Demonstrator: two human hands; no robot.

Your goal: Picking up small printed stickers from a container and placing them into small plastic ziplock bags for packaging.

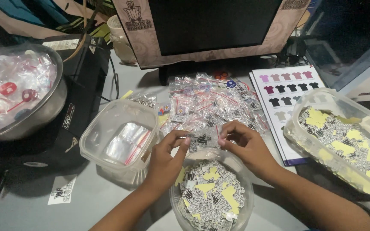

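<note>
My left hand (166, 156) and my right hand (245, 143) together pinch a small clear plastic bag with a black-and-white sticker inside (202, 140), held just above a round clear tub (239, 164) full of black, white and yellow stickers. The left thumb and forefinger grip the bag's left edge, the right fingertips its right edge. Behind the hands lies a pile of filled small bags (213, 102) on the grey table.
A square clear container (103, 124) with empty zip bags stands to the left. A large clear tub (322, 100) of stickers sits at right on a shirt colour chart (285, 85). A metal bowl (48, 107) of bagged items rests on a black printer (82, 102). A monitor (210, 25) stands behind.
</note>
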